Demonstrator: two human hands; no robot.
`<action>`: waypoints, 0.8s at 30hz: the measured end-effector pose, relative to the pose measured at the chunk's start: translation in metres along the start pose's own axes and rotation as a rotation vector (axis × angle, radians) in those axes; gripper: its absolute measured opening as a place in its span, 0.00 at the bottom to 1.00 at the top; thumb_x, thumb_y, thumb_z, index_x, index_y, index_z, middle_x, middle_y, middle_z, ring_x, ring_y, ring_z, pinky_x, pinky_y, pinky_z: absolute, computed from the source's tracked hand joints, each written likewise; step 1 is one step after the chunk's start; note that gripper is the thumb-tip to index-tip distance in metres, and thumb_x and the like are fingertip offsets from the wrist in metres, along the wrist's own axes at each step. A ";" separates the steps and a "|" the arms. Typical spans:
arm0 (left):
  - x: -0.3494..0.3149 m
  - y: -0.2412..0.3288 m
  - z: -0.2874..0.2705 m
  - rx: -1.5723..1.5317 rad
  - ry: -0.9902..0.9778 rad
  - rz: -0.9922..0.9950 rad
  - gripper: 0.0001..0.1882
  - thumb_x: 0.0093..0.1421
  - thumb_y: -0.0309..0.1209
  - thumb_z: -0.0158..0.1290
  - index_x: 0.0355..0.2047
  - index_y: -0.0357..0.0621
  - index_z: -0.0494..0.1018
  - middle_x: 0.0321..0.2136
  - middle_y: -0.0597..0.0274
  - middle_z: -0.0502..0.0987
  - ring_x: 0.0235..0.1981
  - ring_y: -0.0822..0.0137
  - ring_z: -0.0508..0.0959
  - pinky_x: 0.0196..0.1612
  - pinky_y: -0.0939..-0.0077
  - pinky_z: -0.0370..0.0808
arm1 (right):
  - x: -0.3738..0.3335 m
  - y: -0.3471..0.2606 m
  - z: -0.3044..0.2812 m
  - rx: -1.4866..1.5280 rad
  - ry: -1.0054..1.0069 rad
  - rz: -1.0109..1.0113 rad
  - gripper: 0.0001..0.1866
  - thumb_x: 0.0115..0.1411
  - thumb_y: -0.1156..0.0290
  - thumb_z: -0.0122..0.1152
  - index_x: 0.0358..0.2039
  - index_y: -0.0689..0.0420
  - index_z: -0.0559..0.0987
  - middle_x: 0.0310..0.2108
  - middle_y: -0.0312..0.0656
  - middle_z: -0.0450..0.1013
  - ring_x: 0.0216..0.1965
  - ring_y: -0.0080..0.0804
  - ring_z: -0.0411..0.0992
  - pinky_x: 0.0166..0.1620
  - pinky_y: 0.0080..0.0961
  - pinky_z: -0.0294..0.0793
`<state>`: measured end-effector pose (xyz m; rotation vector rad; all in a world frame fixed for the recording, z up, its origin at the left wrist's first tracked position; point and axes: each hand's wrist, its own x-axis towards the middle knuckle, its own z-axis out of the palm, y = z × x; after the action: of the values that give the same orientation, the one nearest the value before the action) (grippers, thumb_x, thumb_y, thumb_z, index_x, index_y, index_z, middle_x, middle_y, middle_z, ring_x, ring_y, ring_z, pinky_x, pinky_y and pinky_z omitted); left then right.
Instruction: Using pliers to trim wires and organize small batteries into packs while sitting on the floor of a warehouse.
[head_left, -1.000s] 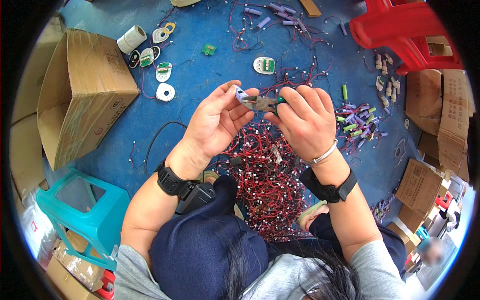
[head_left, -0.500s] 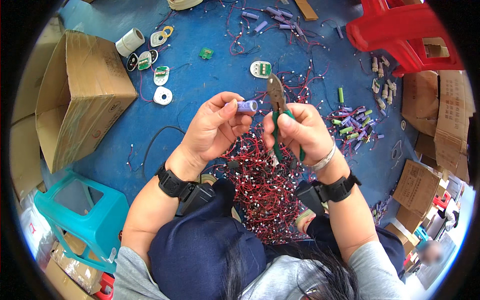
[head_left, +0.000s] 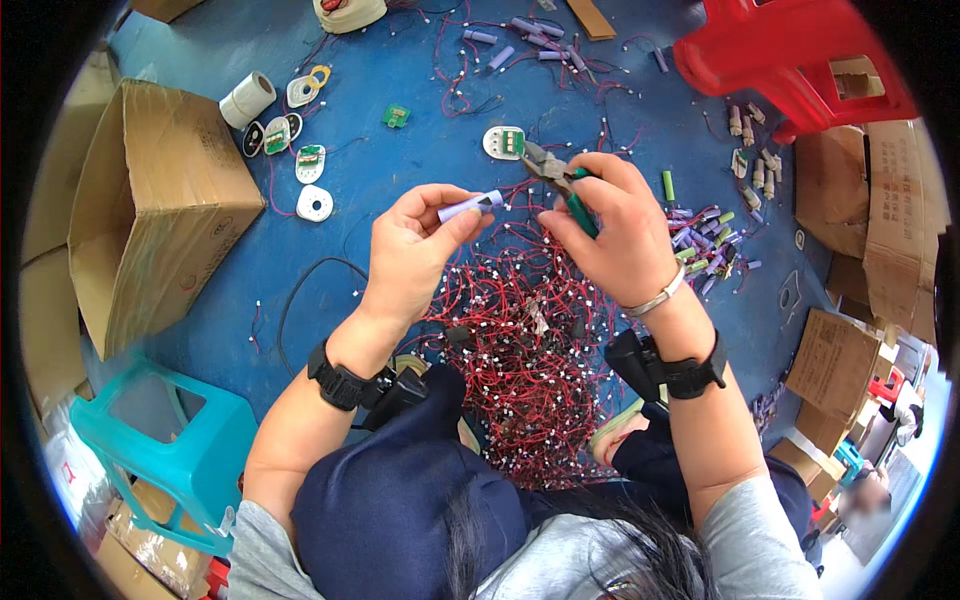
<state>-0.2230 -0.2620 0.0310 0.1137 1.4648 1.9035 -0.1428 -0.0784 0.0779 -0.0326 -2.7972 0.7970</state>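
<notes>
Purple battery cell (head_left: 458,210) pinched in my left hand (head_left: 412,240) by the wire heap's (head_left: 525,370) far edge, looks wire-free, pliers (head_left: 547,167) gripped in my right hand (head_left: 628,228), loads more cells (head_left: 500,58) left on the floor (head_left: 400,160).

This area is serving as an electronics workshop: red wire leads (head_left: 520,400), cylindrical cells (head_left: 712,243) and circuit boards (head_left: 397,116) are lying on the blue floor (head_left: 225,325) between cardboard cartons (head_left: 190,180).

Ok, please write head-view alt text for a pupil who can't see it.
A person's left hand holds a purple cylinder, the right hand green-handled pliers. A tangled heap of red and black wires lies below on a blue floor.
</notes>
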 end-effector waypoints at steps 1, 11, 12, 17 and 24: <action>-0.002 0.004 0.005 0.020 -0.032 0.017 0.12 0.55 0.22 0.52 0.40 0.34 0.67 0.38 0.54 0.74 0.37 0.67 0.76 0.43 0.76 0.74 | 0.000 -0.003 0.003 0.026 0.081 0.026 0.14 0.37 0.70 0.67 0.24 0.61 0.75 0.35 0.44 0.70 0.37 0.43 0.68 0.41 0.35 0.67; -0.015 0.018 0.014 0.193 -0.158 0.072 0.10 0.54 0.21 0.52 0.38 0.32 0.70 0.31 0.63 0.75 0.32 0.78 0.74 0.34 0.86 0.71 | -0.004 -0.018 0.019 0.265 0.079 -0.002 0.11 0.39 0.76 0.65 0.25 0.62 0.75 0.37 0.46 0.69 0.39 0.44 0.68 0.42 0.33 0.68; -0.017 0.020 0.014 0.256 -0.170 0.094 0.11 0.54 0.21 0.52 0.38 0.32 0.71 0.31 0.63 0.75 0.31 0.79 0.73 0.33 0.87 0.71 | -0.005 -0.019 0.021 0.284 0.075 0.028 0.10 0.40 0.76 0.65 0.25 0.62 0.74 0.36 0.46 0.69 0.39 0.44 0.68 0.41 0.32 0.69; -0.019 0.017 0.008 0.251 -0.167 0.109 0.10 0.54 0.21 0.52 0.38 0.32 0.71 0.30 0.63 0.76 0.30 0.80 0.73 0.32 0.87 0.71 | -0.007 -0.023 0.023 0.427 0.067 0.169 0.08 0.46 0.74 0.62 0.26 0.62 0.74 0.33 0.45 0.70 0.33 0.38 0.71 0.38 0.27 0.69; -0.016 0.022 -0.010 0.280 -0.098 0.139 0.11 0.54 0.20 0.51 0.39 0.31 0.70 0.34 0.56 0.75 0.35 0.71 0.76 0.40 0.80 0.73 | -0.014 0.001 0.023 1.049 -0.071 0.697 0.12 0.55 0.63 0.58 0.31 0.60 0.76 0.27 0.34 0.71 0.29 0.18 0.67 0.32 0.16 0.66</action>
<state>-0.2267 -0.2819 0.0525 0.4434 1.6850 1.7611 -0.1347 -0.0905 0.0550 -0.8097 -2.0323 2.3131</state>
